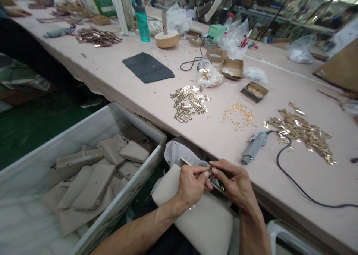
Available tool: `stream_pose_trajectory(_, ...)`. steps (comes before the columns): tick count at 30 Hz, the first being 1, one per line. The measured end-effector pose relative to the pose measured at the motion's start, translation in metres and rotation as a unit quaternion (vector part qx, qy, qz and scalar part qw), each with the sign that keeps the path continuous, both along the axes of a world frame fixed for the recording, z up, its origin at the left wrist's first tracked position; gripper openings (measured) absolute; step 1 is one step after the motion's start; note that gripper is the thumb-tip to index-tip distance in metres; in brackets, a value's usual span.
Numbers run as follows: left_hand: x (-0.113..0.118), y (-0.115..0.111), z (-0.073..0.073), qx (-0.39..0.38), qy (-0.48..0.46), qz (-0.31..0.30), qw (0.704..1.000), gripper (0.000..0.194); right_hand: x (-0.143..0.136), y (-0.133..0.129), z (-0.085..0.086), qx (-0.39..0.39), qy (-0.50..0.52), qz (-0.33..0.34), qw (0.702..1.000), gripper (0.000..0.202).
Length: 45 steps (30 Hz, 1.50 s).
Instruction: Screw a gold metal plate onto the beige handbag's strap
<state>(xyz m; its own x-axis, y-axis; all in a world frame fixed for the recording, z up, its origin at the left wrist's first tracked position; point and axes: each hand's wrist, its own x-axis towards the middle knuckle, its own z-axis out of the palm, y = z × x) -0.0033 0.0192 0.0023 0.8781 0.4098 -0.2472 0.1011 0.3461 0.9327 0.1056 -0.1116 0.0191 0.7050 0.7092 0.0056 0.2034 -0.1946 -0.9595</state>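
A beige bag (pixel 207 225) lies across my lap, its far edge under my fingers. My left hand (pixel 191 186) is closed in a pinch at that edge, on a small gold-coloured metal fitting (pixel 210 170). From the other side my right hand (pixel 237 182) pinches the same fitting between thumb and forefinger. Fingers cover most of the fitting, so its exact shape and how it sits on the bag cannot be made out. On the table beyond my right hand lies a grey electric screwdriver (pixel 254 147) with a black cord.
A white bin (pixel 123 214) at left holds several beige bags (pixel 95 184). On the table (pixel 156 98) are piles of gold plates (pixel 190 104), tiny gold pieces (pixel 240 115) and longer gold fittings (pixel 304 130). A dark sheet (pixel 148 68) and teal bottle (pixel 142 22) stand farther back.
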Motion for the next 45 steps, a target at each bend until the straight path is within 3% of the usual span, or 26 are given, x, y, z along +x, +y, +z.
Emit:
stream_pose_trajectory(6,0.002,-0.008,-0.004,0.009,0.005,0.012,1.0,0.029,-0.003,-0.001,-0.005,0.025,-0.002,-0.002,1.0,0.021)
stream_pose_trajectory(15,0.003,-0.012,0.0,0.02,0.03,0.033,0.999,0.026,-0.003,0.0,-0.003,-0.009,-0.03,0.014,0.999,0.024)
stream_pose_trajectory(19,0.004,-0.011,0.001,0.015,0.017,0.017,1.0,0.03,-0.006,0.002,-0.003,0.009,-0.022,-0.032,0.999,0.023)
stream_pose_trajectory(24,0.008,-0.009,0.0,0.027,0.001,-0.05,0.998,0.039,-0.011,0.006,-0.006,0.024,-0.026,-0.059,0.998,0.021)
stream_pose_trajectory(28,0.011,-0.01,-0.005,0.033,0.001,-0.034,0.999,0.044,-0.009,0.004,0.002,0.006,-0.047,-0.057,0.997,0.022)
stream_pose_trajectory(31,0.013,-0.011,-0.01,0.034,0.005,-0.022,0.999,0.048,0.011,-0.008,0.011,-0.032,-0.161,-0.172,0.971,0.031)
stream_pose_trajectory(34,0.014,-0.011,-0.015,0.042,0.004,-0.02,0.999,0.05,0.048,-0.023,0.011,-0.123,-0.295,-0.357,0.878,0.045)
stream_pose_trajectory(37,0.016,-0.011,-0.02,0.057,0.0,-0.023,0.998,0.051,0.085,-0.03,0.004,-0.258,-0.303,-0.412,0.82,0.061)
stream_pose_trajectory(40,0.018,-0.012,-0.024,0.059,-0.004,-0.024,0.998,0.053,0.11,-0.029,-0.003,-0.29,-0.232,-0.432,0.822,0.058)
stream_pose_trajectory(43,0.018,-0.013,-0.026,0.054,-0.005,-0.027,0.998,0.055,0.122,-0.033,-0.006,-0.232,-0.136,-0.464,0.844,0.062)
stream_pose_trajectory(45,0.017,-0.012,-0.027,0.051,-0.002,-0.029,0.998,0.055,0.127,-0.041,-0.006,-0.137,-0.038,-0.464,0.875,0.067)
